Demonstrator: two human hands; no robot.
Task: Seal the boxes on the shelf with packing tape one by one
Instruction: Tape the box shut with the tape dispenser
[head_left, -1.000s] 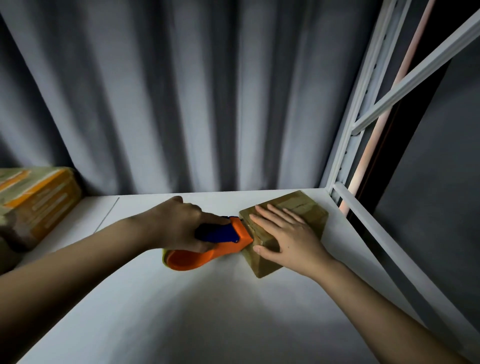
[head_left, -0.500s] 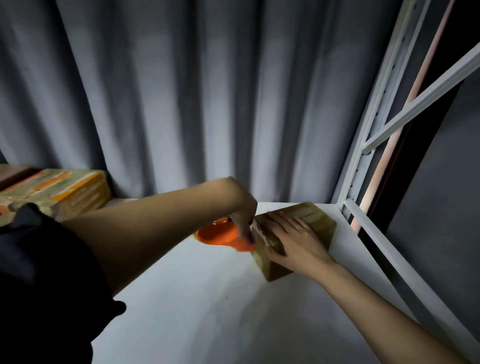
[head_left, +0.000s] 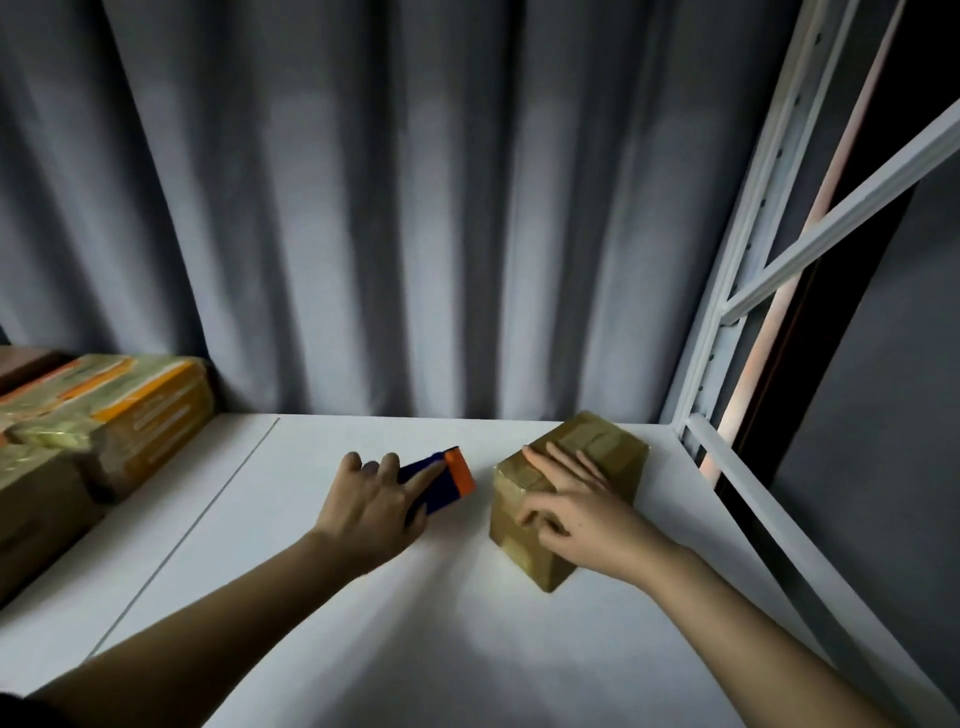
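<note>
A small brown cardboard box (head_left: 608, 447) wrapped in shiny tape stands on the white shelf (head_left: 363, 623) at the right. My right hand (head_left: 576, 509) lies flat over its top, fingers spread, thumb down the near side. Left of the box the orange and blue tape dispenser (head_left: 447, 478) lies on the shelf. My left hand (head_left: 371, 501) rests over it with straight, spread fingers; most of the dispenser is hidden beneath the hand. A gap separates the dispenser from the box.
Several taped cardboard boxes (head_left: 104, 415) are stacked at the far left of the shelf. A grey curtain (head_left: 415, 208) hangs behind. White metal uprights and a diagonal brace (head_left: 753, 291) close the right side.
My left hand has drawn the dispenser away from the box, set it down on the shelf to the left, and loosened its grip. The right hand stays on the box.
</note>
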